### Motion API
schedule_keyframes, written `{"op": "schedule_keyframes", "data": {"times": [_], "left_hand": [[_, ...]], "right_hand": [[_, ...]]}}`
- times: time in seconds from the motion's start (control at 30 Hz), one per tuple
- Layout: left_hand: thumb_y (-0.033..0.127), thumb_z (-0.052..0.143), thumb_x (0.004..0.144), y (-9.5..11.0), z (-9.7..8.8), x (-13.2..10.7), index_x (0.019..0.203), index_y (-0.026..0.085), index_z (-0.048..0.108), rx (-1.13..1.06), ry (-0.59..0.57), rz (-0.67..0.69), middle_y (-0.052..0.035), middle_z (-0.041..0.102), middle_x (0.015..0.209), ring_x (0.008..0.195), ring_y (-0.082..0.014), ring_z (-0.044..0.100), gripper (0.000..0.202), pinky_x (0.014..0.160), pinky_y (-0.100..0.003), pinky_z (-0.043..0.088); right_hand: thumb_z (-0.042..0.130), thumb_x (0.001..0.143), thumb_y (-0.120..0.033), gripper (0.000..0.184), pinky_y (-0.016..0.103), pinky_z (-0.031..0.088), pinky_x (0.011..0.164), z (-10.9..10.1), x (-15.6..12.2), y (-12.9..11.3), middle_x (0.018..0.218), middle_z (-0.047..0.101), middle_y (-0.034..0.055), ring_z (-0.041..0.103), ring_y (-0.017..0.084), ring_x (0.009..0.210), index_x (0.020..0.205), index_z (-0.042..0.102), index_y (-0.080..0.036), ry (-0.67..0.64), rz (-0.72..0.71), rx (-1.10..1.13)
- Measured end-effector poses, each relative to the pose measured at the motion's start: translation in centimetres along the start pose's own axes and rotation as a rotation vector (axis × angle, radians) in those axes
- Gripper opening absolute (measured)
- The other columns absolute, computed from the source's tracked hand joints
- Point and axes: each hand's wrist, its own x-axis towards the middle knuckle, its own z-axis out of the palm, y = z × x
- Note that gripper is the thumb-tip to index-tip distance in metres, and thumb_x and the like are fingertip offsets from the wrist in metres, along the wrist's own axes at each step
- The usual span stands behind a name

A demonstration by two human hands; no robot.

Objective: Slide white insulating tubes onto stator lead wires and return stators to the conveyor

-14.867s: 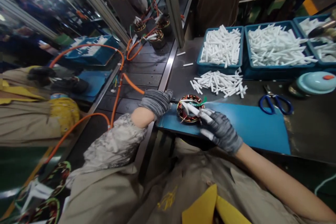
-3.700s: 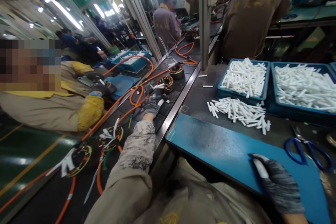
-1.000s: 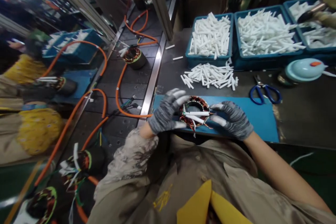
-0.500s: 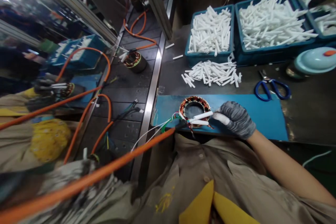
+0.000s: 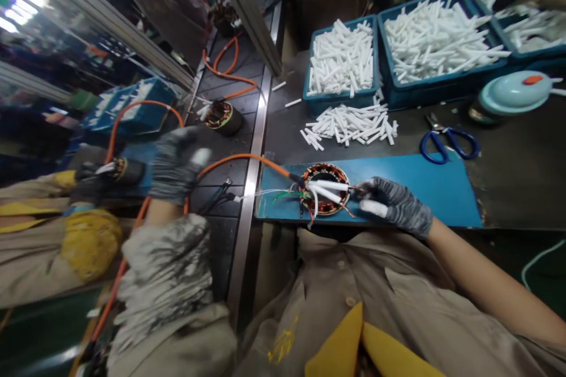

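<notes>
A copper-wound stator lies on the blue mat at the near edge of the bench, with white sleeved leads and thin green and white wires trailing left. My gloved right hand rests on the mat at the stator's right side, fingers pinched on the ends of the leads. An orange cable arcs from the stator's left side to my gloved left hand. That hand is blurred above the conveyor and appears closed round the cable.
Blue bins of white sleeves stand at the back, with a loose pile in front. Blue scissors and a teal lid lie to the right. Another stator sits on the conveyor. A co-worker's gloved hand holds a stator at the left.
My left hand has come back into view over the conveyor, and the orange cable now arcs up from the stator instead of stretching low to the left. The right hand stays at the leads.
</notes>
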Motion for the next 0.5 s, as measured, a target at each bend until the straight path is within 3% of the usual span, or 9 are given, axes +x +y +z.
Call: {"op": "schedule_keyframes", "data": {"times": [0.03, 0.1, 0.2, 0.27, 0.37, 0.5], "left_hand": [[0.057, 0.057, 0.099, 1.7, 1.7, 0.2, 0.132, 0.023, 0.061, -0.041, -0.053, 0.020, -0.0030, 0.068, 0.130, 0.119, -0.0280, 0.064, 0.048, 0.106, -0.051, 0.054], [0.051, 0.058, 0.099, 5.9, 5.4, 0.3, 0.124, 0.022, 0.066, -0.136, -0.139, 0.254, -0.0051, 0.071, 0.127, 0.117, -0.0239, 0.067, 0.039, 0.105, -0.044, 0.055], [0.054, 0.060, 0.098, 12.0, 10.1, 0.5, 0.125, 0.019, 0.067, -0.297, -0.456, 0.441, -0.0086, 0.073, 0.124, 0.112, -0.0213, 0.070, 0.045, 0.099, -0.037, 0.057], [0.056, 0.062, 0.096, 14.5, 12.0, 0.8, 0.122, 0.019, 0.070, -0.254, -0.616, 0.446, -0.0078, 0.076, 0.112, 0.103, -0.0213, 0.072, 0.046, 0.093, -0.034, 0.057], [0.057, 0.059, 0.097, 15.3, 12.8, 0.9, 0.115, 0.018, 0.073, -0.063, -0.715, 0.418, -0.0081, 0.077, 0.100, 0.095, -0.0230, 0.072, 0.045, 0.087, -0.034, 0.055], [0.052, 0.050, 0.103, 13.6, 11.9, -0.5, 0.118, 0.019, 0.073, 0.024, -0.620, 0.389, -0.0093, 0.076, 0.106, 0.097, -0.0232, 0.071, 0.043, 0.089, -0.035, 0.054]], "right_hand": [[0.076, 0.084, -0.054, 0.049, 0.041, 0.061, 0.087, -0.2, -0.1, 0.6, 0.107, 0.077, 0.0062, 0.073, 0.024, 0.094, 0.122, 0.070, -0.024, 0.045, -0.022, -0.003], [0.077, 0.085, -0.048, 0.056, 0.045, 0.058, 0.099, -0.8, -0.2, 1.5, 0.126, 0.073, 0.0081, 0.071, 0.026, 0.111, 0.135, 0.064, -0.027, 0.095, -0.100, -0.039], [0.064, 0.096, -0.042, 0.050, 0.048, 0.047, 0.115, -1.1, 0.4, 2.1, 0.147, 0.063, 0.0056, 0.060, 0.027, 0.133, 0.145, 0.058, -0.034, -0.001, -0.285, -0.103], [0.054, 0.102, -0.039, 0.044, 0.049, 0.041, 0.120, -0.9, 1.1, 1.9, 0.149, 0.061, 0.0041, 0.055, 0.025, 0.139, 0.146, 0.058, -0.035, -0.071, -0.397, -0.127], [0.048, 0.104, -0.037, 0.042, 0.049, 0.041, 0.120, -0.2, 2.0, 1.5, 0.147, 0.063, 0.0051, 0.055, 0.025, 0.139, 0.145, 0.060, -0.033, -0.064, -0.464, -0.104], [0.051, 0.103, -0.043, 0.039, 0.044, 0.049, 0.111, -0.3, 3.2, 0.7, 0.134, 0.071, 0.0070, 0.064, 0.024, 0.124, 0.136, 0.068, -0.030, -0.081, -0.401, -0.053]]}}
